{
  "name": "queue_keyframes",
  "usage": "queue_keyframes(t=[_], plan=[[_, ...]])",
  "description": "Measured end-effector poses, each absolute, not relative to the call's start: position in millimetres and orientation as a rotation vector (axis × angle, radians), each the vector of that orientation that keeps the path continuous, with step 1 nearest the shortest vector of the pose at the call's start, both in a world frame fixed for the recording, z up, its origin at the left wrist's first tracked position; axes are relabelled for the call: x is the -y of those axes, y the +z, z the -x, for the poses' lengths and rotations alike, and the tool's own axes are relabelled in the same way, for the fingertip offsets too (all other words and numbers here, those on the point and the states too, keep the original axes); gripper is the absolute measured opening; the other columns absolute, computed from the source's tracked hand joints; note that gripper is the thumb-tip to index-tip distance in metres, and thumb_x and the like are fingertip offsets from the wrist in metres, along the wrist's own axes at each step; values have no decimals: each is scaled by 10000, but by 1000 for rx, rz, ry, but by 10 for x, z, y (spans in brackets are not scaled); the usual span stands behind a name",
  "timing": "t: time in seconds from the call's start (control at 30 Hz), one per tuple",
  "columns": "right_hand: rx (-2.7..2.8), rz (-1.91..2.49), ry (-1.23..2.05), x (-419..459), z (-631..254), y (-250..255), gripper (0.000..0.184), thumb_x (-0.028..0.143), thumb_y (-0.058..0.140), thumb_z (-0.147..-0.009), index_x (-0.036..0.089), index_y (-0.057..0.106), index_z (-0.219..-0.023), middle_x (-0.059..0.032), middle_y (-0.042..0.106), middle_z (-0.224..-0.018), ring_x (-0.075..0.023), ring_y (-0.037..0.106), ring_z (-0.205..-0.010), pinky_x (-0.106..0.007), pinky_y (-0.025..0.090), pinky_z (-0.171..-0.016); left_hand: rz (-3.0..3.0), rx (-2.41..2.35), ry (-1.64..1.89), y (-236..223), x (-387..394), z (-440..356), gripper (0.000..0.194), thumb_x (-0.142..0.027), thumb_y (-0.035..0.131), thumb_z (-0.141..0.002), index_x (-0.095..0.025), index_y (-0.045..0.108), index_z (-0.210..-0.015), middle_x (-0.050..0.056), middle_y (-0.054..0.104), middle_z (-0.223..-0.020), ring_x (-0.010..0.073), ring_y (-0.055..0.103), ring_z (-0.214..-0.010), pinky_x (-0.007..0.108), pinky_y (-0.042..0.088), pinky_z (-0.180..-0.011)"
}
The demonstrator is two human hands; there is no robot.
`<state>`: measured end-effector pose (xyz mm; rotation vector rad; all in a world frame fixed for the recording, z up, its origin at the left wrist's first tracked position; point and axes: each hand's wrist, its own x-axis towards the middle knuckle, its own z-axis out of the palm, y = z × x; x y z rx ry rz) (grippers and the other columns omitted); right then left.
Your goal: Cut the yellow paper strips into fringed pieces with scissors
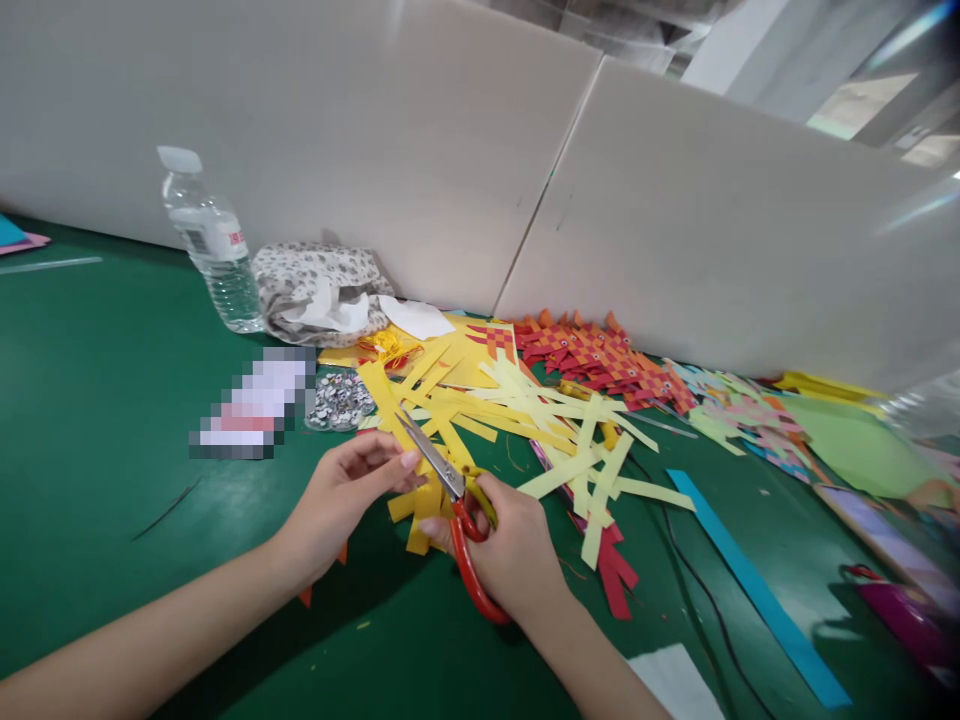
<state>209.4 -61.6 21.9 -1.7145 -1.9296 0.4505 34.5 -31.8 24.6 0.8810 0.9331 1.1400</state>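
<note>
**Go Slow and Steady Near the Sharp Bits**

A big pale wall (712, 220) goes across the top of the frame. Under it is a green surface (97, 400), which holds all the things. Lots of paper is piled in the middle: yellow strips (450, 435) and pale yellow strips (562, 472). Red and orange woven paper (585, 350) sits up near the wall, right of the middle (it looks a bit like a heap of little fish!).

The right hand (517, 545), just below the middle, has its fingers curled around the red handles of the scissors (452, 482). The blades point up and left. The left hand (334, 490) is just left of them, with its fingers bent close to the blades. I can't tell if they are pinching anything. A small orange paper tip (305, 595) pokes out below that hand, but I can't see what it belongs to.

To cut well, I think the left fingers should sit back from the blades, and the right fingers should squeeze gently. Small snips would be best. The loose strips lie right behind the blades, so one could get nipped by mistake. Tiny orange bits could bend easily, so a soft hold is good.
</note>
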Motion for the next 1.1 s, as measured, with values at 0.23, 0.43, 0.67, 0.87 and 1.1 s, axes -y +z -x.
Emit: queue_keyframes(t=[0.23,0.43,0.67,0.87,1.1], plan=[[1914,1691,467,593,-2099,216,454,472,676,-664,232,297,-598,72,378,-530,-90,296,-474,-219,272,-460,-819,-936,1293,232,267,-301,199,-282,771,-687,-189,668,-829,-22,645,-839,103,596,-724,203,548,-673],[1892,1709,519,604,-2082,196,493,523,697,-639,232,300,-605,76,354,-531,-89,272,-475,-216,254,-453,-819,-942,1363,242,212,-264,183,-282,788,-664,-176,652,-726,-38,638,-704,80,586,-631,170,533,-629],[1928,1714,543,606,-2082,219,465,524,679,-653,231,318,-619,65,380,-548,-96,302,-487,-218,254,-456,-876,-957,1307,232,231,-273,163,-268,775,-683,-167,652,-720,-41,635,-706,70,593,-627,163,522,-643],[1922,1703,532,596,-2084,200,469,492,685,-649,232,298,-598,71,362,-528,-93,286,-478,-217,250,-454,-878,-950,1306,264,245,-284,165,-267,776,-679,-163,653,-715,-41,633,-692,70,590,-620,167,518,-636],[1924,1712,529,611,-2071,221,449,470,674,-659,233,296,-607,70,374,-529,-99,307,-485,-222,259,-469,-903,-922,1285,238,245,-288,129,-256,751,-713,-177,649,-708,-52,629,-695,63,589,-628,153,507,-627]])
